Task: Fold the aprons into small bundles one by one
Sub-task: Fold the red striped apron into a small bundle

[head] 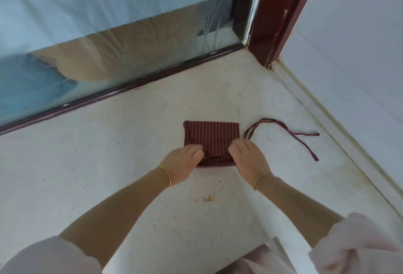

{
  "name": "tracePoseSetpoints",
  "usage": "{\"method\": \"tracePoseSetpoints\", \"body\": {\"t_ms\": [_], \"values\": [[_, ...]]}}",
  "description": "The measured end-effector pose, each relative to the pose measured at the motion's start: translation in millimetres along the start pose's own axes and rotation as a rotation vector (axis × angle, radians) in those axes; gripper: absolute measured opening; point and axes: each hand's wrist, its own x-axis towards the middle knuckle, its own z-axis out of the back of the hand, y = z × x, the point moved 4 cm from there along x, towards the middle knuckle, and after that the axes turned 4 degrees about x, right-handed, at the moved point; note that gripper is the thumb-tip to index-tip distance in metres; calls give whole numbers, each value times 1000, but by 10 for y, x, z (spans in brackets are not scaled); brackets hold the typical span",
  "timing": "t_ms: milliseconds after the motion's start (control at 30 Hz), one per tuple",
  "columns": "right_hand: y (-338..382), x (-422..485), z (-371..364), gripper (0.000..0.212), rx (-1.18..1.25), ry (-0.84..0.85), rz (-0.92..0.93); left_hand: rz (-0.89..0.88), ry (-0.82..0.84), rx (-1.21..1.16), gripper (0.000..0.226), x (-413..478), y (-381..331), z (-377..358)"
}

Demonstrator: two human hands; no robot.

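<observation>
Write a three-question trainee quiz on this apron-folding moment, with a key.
1. How many hands touch the striped apron?
2. The loose ties lie: A) to the right of the folded cloth, B) to its left, C) on top of it.
3. True or false: the apron lies fully spread out.
Key: 1. Two, the left hand and the right hand. 2. A. 3. False, it is folded into a small rectangle.
</observation>
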Motion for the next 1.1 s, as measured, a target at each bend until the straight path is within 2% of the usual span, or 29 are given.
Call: {"method": "tracePoseSetpoints", "body": {"t_ms": [67, 133, 200, 300, 367, 467, 567, 633, 767, 900, 1067, 1100], "values": [[99, -231, -69, 20, 36, 21, 47, -63, 27, -34, 52, -176, -142, -128], [123, -363, -77, 16, 58, 44, 60, -76, 48, -53, 42, -258, -192, -171], [93, -399, -67, 20, 110, 171, 3, -25, 127, -115, 29, -267, -207, -128], [-56, -380, -58, 20, 220, 451, -171, 236, 349, -393, 22, -206, -98, -40], [-145, -321, -24, 20, 397, 487, -306, 429, 421, -640, 18, -140, 18, -17], [-249, -219, -63, 22, 599, 519, -472, 668, 383, -951, 15, -120, 176, -30], [-295, -138, -168, 24, 630, 543, -580, 897, 280, -1151, 13, -182, 231, -115], [-299, -79, -218, 24, 603, 519, -633, 965, 234, -1134, 14, -206, 247, -171], [-267, 21, -290, 22, 487, 478, -656, 931, 192, -899, 15, -160, 258, -168], [-271, 96, -361, 26, 420, 511, -703, 967, 216, -806, 23, -91, 266, -201], [-279, 190, -416, 27, 368, 594, -777, 1152, 212, -775, 34, -51, 335, -224], [-278, 209, -425, 28, 356, 609, -792, 1158, 223, -696, 37, -39, 336, -178]]}}
